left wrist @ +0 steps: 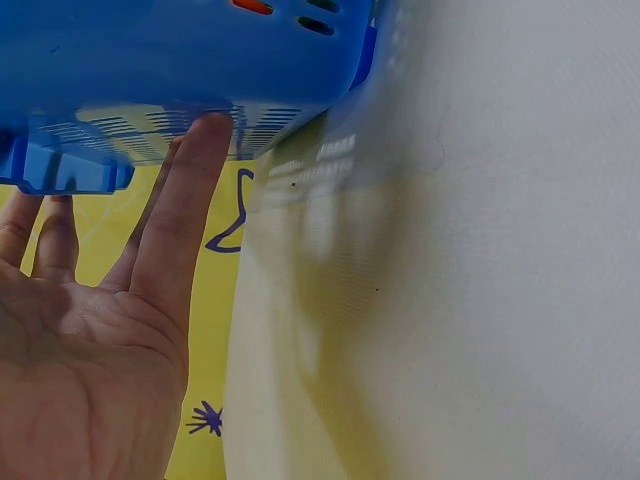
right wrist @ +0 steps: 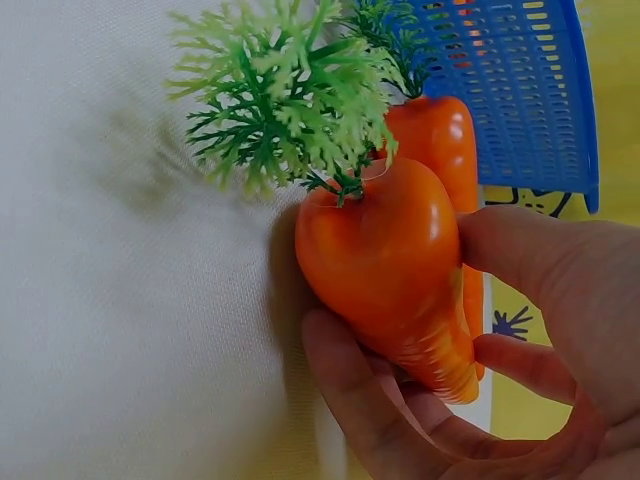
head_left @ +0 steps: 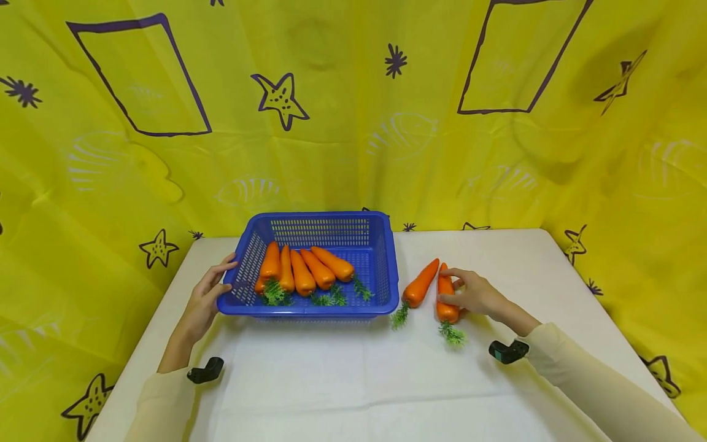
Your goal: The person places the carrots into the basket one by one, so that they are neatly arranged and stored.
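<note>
My right hand [head_left: 475, 293] holds an orange toy carrot [head_left: 446, 301] with green plastic leaves, thumb and fingers on either side of its body. In the right wrist view the carrot [right wrist: 385, 245] lies close over the white cloth, leaves toward the camera. A second carrot [head_left: 421, 283] lies just left of it. My left hand [head_left: 205, 298] is at the left end of the blue plastic basket [head_left: 386, 264], fingers fairly straight and touching its side. In the left wrist view a straight finger [left wrist: 190, 200] reaches the basket wall; other fingertips are hidden behind the rim.
Several carrots [head_left: 302, 273] lie side by side in the left and middle of the basket, leaves toward the front. The basket stands on a white-covered table [head_left: 353, 380]. Behind it hangs a yellow patterned curtain [head_left: 342, 159], which also runs along both sides.
</note>
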